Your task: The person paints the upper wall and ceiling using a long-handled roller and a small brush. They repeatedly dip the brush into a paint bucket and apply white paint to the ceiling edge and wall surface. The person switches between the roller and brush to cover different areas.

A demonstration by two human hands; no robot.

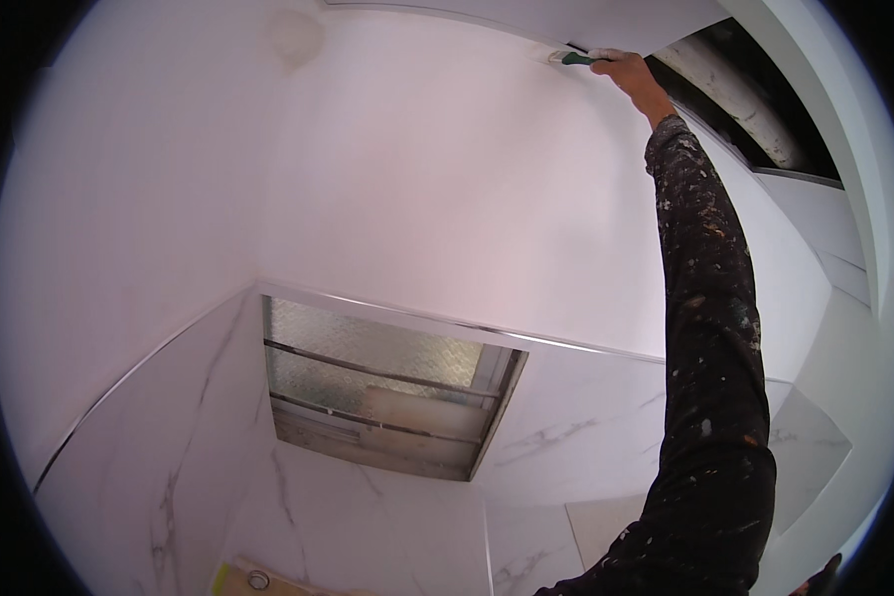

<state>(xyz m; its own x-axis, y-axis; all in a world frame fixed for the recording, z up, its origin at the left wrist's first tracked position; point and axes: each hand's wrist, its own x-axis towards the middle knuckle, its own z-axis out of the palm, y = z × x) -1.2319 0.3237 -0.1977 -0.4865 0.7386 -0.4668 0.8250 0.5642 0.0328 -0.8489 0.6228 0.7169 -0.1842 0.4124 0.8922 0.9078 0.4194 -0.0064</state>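
My right arm, in a dark paint-spattered sleeve, stretches up to the wall's top edge. There my right hand is closed around the green handle of a paintbrush. The brush points left, its pale bristles against the white wall just below the ceiling panel. My fingers are partly hidden behind the hand and handle. I do not see my left hand.
An opening in the ceiling lies right of my hand and shows a pale pipe. A barred window is set below a metal trim. Marbled tiles cover the lower wall. A tan object with a metal ring shows at the bottom.
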